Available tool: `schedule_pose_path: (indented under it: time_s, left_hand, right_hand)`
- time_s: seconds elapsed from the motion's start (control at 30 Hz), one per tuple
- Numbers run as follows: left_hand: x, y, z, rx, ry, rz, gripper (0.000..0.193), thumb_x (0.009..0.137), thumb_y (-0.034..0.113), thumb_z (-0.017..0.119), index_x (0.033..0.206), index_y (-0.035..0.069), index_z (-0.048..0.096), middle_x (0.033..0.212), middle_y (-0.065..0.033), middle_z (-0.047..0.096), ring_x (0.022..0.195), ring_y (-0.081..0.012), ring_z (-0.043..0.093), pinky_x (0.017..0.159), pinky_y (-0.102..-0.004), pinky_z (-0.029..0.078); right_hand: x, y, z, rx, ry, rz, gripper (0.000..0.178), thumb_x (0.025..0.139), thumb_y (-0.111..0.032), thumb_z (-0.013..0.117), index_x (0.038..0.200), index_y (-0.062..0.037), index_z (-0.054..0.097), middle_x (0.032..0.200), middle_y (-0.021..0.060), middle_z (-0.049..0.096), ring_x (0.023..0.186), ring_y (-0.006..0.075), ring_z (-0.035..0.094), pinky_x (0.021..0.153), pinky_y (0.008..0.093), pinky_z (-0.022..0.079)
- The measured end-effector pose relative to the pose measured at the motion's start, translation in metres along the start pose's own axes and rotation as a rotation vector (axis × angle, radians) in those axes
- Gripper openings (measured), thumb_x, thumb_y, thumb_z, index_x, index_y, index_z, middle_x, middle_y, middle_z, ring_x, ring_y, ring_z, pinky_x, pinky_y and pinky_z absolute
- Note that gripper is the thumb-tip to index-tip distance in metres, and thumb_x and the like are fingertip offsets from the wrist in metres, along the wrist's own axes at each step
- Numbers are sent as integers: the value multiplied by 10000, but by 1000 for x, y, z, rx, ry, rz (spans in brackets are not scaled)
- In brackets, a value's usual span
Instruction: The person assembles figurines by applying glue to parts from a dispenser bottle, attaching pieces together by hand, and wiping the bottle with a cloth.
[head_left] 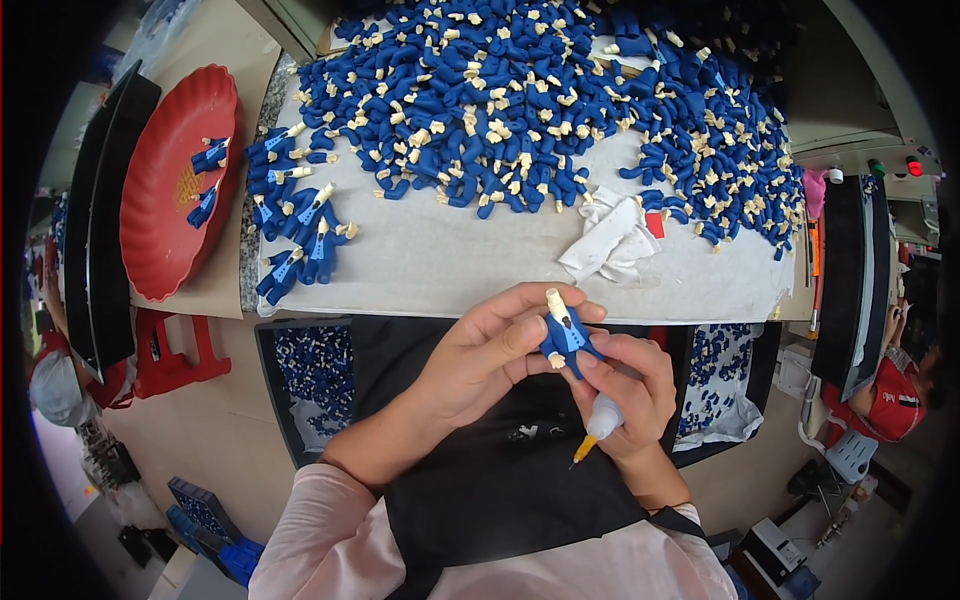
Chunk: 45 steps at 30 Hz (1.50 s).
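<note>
Above my lap, both my hands meet around a small headless figurine (566,334) in a blue suit, with a cream neck stub and a cream hand. My left hand (482,345) is closed on it from the left, thumb and fingers at its upper body. At its right side, my right hand (642,385) pinches a blue part of it with thumb and forefinger. Tucked in that same right hand is a white squeeze bottle (606,414) with a yellow needle tip pointing down and left; the fingers partly hide it. A crumpled white cloth (608,236) lies beyond the hands.
A large heap of blue arms with cream hands (470,110) covers the back of the white-covered table (430,255). Several headless figurines (318,250) lie at its left. Two more rest in a red scalloped tray (150,240). Bins of small parts (312,365) stand below the table edge.
</note>
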<state>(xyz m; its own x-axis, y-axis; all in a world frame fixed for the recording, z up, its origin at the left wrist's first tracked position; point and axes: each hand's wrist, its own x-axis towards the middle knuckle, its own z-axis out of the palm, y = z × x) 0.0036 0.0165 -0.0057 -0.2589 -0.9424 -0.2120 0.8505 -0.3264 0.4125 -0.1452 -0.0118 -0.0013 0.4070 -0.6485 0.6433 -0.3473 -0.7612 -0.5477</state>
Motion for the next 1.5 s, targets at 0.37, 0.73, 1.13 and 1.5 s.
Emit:
schedule_pose_path:
  time_s: [0.37, 0.73, 1.13, 1.5]
  left_hand:
    - [-1, -4, 0, 222, 26, 15, 427, 893, 247, 408, 1246, 13, 353, 1078, -71, 483, 998, -141, 472, 851, -298, 401]
    - [7, 10, -9, 392, 283, 572, 214, 895, 178, 403, 818, -8, 474, 511, -39, 455, 497, -140, 485, 545, -243, 400]
    - [6, -8, 2, 492, 293, 507, 284, 905, 205, 374, 746, -7, 478, 596, -116, 534, 599, -180, 551, 642, -270, 439]
    - [-4, -1, 4, 446, 126, 347, 586, 760, 137, 619, 1225, -57, 320, 1073, -216, 522, 999, -261, 528, 870, -342, 405]
  right_hand:
    - [4, 0, -6, 41, -77, 82, 301, 572, 2, 722, 846, -22, 600, 871, 112, 547, 640, 190, 558, 510, 235, 437]
    - [-14, 13, -2, 733, 174, 673, 224, 671, 44, 620, 834, -6, 476, 952, 136, 457, 779, 194, 524, 629, 310, 499]
    - [-7, 2, 5, 1071, 152, 834, 230, 678, 23, 627, 841, -11, 468, 945, 137, 469, 775, 233, 555, 638, 351, 507]
    - [1, 3, 9, 941, -41, 795, 212, 685, 57, 625, 879, 0, 563, 975, 115, 493, 722, 124, 521, 689, 225, 419]
